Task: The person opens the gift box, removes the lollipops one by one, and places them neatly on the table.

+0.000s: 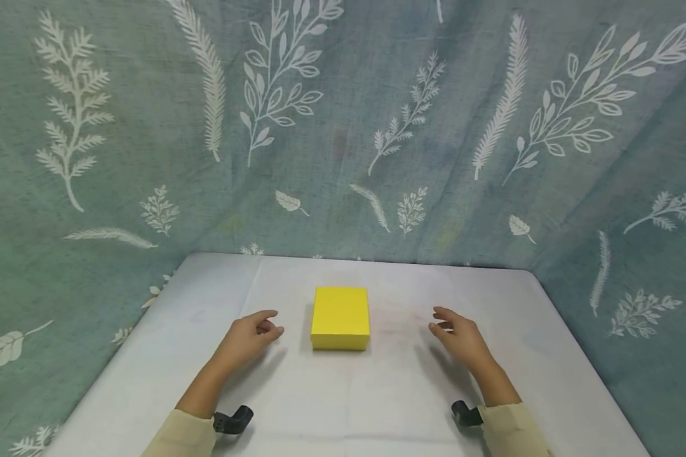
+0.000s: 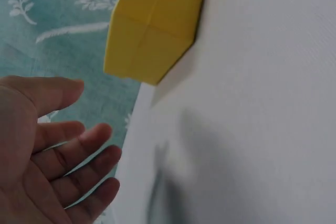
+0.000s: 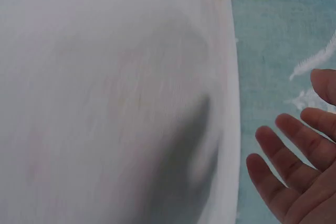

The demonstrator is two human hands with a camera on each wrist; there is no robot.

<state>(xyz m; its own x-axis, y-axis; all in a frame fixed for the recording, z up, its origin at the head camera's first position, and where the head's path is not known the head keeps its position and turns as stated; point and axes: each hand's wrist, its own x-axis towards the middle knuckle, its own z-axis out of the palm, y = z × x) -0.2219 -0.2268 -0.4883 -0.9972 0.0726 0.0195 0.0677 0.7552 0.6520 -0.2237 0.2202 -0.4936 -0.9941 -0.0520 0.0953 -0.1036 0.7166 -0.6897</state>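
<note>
Starting from the left, I'm seeing green cloth point(image 1: 120, 152) with white leaf prints hanging beside and behind the pale tabletop point(image 1: 394, 393). A cream left sleeve point(image 1: 180, 437) is coming in at the bottom edge, and a black fitting point(image 1: 234, 420) is sticking out by its cuff. Ahead of it, I'm watching the left hand point(image 1: 250, 336) hovering over the tabletop and casting a shadow there; its thumb is standing apart from four loosely bent fingers, so it is hanging relaxed and empty, with a gap between it and the box.

In the middle, a closed yellow box point(image 1: 340, 314) is sitting flat on the tabletop, between the two hands and touching neither.

Further right, I'm finding the right hand point(image 1: 460, 336) hovering too, a little farther from the box. My right wrist view is showing its fingers slightly parted and gently bent, gripping nothing. Behind it, a second black fitting point(image 1: 467, 414) is projecting beside the cream right sleeve point(image 1: 514, 430).
</note>
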